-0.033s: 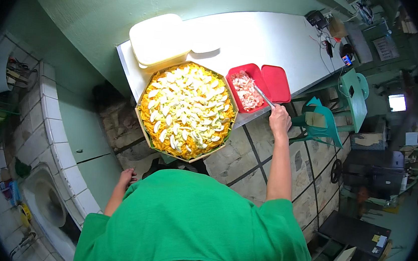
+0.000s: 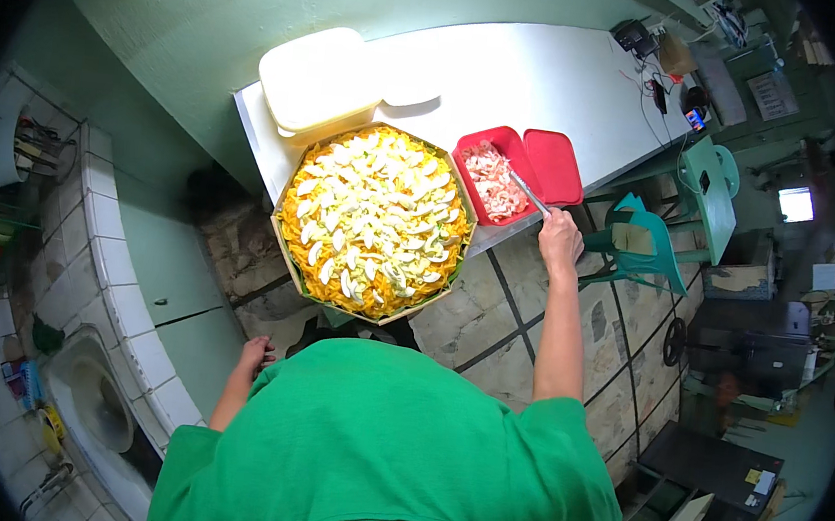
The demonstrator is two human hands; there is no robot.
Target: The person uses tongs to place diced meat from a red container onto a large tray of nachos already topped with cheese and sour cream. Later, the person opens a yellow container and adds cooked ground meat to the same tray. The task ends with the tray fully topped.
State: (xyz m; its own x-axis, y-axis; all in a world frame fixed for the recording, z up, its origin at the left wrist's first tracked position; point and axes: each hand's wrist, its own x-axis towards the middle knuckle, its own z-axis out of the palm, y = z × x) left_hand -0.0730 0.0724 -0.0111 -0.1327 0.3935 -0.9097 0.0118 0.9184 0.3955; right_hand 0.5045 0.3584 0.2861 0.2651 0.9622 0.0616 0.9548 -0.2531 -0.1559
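Note:
My right hand [image 2: 561,240] is closed around the handle of a long metal utensil [image 2: 529,192]. Its far end reaches into pink peeled shrimp [image 2: 495,180] in a red plastic container [image 2: 465,175], where the tip is hidden. To the left, a large octagonal tray [image 2: 283,250] holds orange-yellow noodles [image 2: 321,156] topped with sliced boiled egg [image 2: 384,225] and pale green shreds. Low at my left side, away from the food, my left hand [image 2: 255,355] has its fingers curled in, with nothing visible in them.
A red lid [image 2: 554,167] lies against the container's right side. Behind the tray stands a pale lidded tub [image 2: 320,75] on the white table [image 2: 516,69]. A teal plastic chair [image 2: 640,244] is right of my hand. A tiled counter with a sink [image 2: 87,400] runs along the left.

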